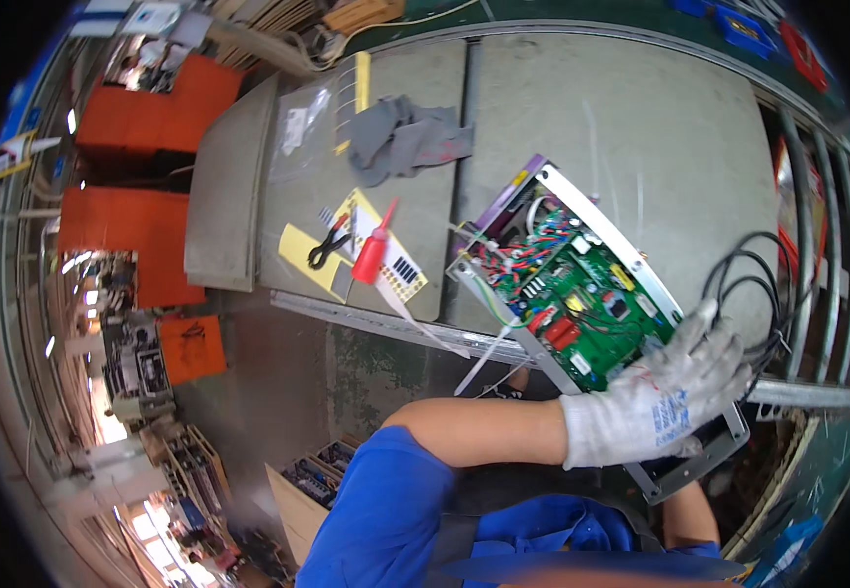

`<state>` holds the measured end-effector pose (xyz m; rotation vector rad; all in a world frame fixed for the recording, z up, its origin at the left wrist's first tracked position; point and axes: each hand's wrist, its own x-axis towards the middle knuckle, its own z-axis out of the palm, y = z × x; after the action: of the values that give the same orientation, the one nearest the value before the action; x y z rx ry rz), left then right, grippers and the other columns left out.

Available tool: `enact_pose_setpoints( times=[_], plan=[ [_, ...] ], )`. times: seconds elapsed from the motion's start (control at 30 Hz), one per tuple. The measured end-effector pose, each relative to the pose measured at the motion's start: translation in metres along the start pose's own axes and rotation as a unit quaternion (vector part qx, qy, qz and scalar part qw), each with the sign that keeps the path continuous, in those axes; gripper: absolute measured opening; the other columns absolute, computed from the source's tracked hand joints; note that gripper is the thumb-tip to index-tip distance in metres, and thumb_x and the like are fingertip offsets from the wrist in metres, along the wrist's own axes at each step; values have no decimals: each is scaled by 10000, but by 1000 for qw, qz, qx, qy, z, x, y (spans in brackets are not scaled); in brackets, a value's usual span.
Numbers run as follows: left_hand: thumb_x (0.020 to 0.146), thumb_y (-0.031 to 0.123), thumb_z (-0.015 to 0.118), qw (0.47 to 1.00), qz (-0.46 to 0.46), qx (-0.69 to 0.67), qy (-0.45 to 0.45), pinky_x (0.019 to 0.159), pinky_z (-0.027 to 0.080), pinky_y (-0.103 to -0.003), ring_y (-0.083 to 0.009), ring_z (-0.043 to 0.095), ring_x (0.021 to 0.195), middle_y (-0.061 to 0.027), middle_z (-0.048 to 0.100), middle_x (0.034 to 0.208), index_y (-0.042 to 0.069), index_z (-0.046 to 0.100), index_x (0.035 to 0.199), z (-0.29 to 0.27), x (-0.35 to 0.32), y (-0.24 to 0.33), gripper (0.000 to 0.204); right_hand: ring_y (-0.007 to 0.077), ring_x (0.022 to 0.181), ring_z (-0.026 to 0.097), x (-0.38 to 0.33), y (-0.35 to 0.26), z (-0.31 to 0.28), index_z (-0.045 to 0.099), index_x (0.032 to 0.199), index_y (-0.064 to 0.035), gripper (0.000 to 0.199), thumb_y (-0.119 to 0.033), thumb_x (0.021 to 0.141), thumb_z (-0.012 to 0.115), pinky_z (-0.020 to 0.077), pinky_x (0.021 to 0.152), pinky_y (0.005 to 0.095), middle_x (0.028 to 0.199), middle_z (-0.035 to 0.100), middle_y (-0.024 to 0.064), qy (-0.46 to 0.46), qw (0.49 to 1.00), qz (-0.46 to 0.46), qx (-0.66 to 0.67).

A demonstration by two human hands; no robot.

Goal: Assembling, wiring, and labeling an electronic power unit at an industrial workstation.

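At the near right part of the counter [660,118], one open metal chassis [601,233] lies askew, its uncovered side up, presumably so the insides can be reached. Inside I see green circuitry [621,338], though whether it is one board or several I cannot tell, and a tangle of coloured wires [523,257] too dense to count.

The worker's gloved left hand [665,402] lies across the chassis's right end, fingers loosely straight and closed round nothing that I can make out; it looks set there to steady it. Just below it juts one dark metal frame [685,477]. Of the right arm only a bare forearm [688,514] shows; the right hand is hidden, so I cannot tell what it grips.

Just beyond the gloved fingers is one black cable [770,345], looped, likely to keep its length together. Left of the chassis lie one red squeeze bottle [370,260], two yellow sheets [298,250] and one small black looped tool, perhaps snips [319,257], seemingly grouped within reach. Farther back sit one heap of grey cloth [400,147] and one clear plastic bag [298,142]. Past the counter's left end stand two large orange bins [150,230].
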<state>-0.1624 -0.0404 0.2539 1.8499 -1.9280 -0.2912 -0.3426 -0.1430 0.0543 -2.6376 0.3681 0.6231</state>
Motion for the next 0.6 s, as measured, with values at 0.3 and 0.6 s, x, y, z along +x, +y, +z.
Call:
enact_pose_setpoints(
  times=[0.3, 0.6],
  plan=[
    [783, 589, 714, 997, -4, -55, 50, 1191, 188, -670, -422, 363, 1425, -241, 483, 1416, -13, 456, 1436, 7, -3, -2, 925, 353, 1067, 666, 35, 48, -31, 681, 1167, -59, 483, -433, 864, 643, 512, 931, 420, 1107, 705, 170, -323, 933, 74, 136],
    [790, 573, 715, 999, 10, -39, 8, 1208, 143, -646, -388, 357, 1447, -219, 487, 1420, -2, 445, 1453, -4, -2, 1, 919, 355, 1084, 656, -15, -32, 2, 673, 1171, -60, 479, -428, 866, 639, 507, 941, 429, 1124, 698, 170, 11, 998, 69, -4]
  ],
)
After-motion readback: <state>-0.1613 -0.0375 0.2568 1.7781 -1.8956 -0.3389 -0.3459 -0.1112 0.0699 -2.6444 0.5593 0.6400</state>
